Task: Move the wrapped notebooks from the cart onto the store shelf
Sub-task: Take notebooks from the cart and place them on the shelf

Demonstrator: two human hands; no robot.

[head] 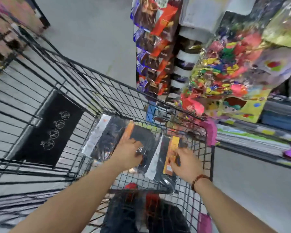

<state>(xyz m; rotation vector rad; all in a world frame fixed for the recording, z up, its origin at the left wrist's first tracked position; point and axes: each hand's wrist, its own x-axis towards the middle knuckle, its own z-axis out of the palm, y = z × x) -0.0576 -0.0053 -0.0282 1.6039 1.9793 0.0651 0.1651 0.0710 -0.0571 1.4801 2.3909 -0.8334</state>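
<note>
Inside the cart (107,76) my left hand (128,153) and right hand (181,161) touch the notebooks (141,133), grip too blurred to tell; I'd pinch one pack's edges before lifting.

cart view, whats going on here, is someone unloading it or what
A person leans over a black wire cart with both hands in it. The left hand is on an orange-edged wrapped notebook pack, and the right hand is on a yellow-striped wrapped pack beside it. Both packs lie in the cart. Blur hides whether either hand grips. The store shelf is to the right.
</note>
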